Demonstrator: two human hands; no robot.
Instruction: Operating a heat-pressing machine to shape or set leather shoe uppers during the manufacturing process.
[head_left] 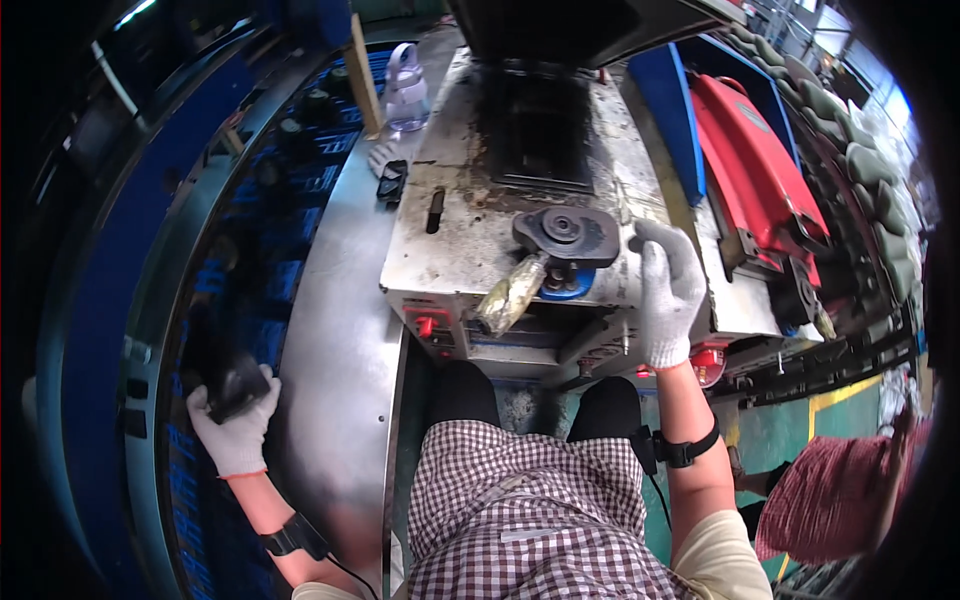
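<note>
White-gloved, the left hand (235,435) at eight o'clock grasps a blurred black object (240,388) beside a brushed-metal ledge (340,300). At three o'clock the right hand (670,292), likewise gloved, looks released, fingers loosely bent, just beside a flat, black, round-centred part (590,242) over a stained, pale metal bench (425,262).

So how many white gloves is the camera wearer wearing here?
2. One is on the left hand, around a blurred dark object; the other is on the right hand, beside the dark part with a round hub. Neither is hidden.
</note>
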